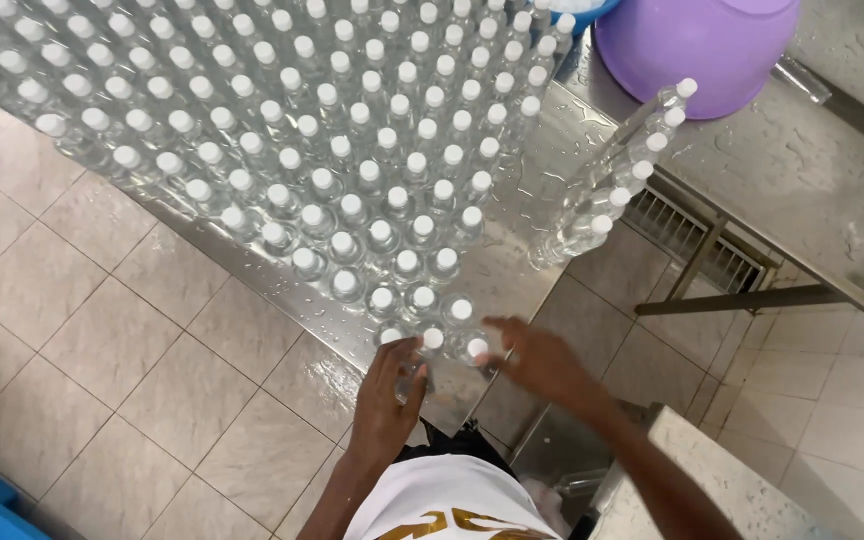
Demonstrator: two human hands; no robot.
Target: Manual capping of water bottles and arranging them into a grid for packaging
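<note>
Dozens of clear plastic white-capped bottles [352, 150] crowd a wet steel desk [542, 150].
Left hand [387, 400] fingers grasp the nearest bottle [422, 355] at the desk's front edge; right hand [542, 362] hovers beside, fingers spread loose, near a purple plastic basin [697, 45].

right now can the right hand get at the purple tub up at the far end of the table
Probably not without stepping closer. The right hand is at the near edge by the nearest bottles, and the purple tub sits far beyond the row of bottles.
</note>
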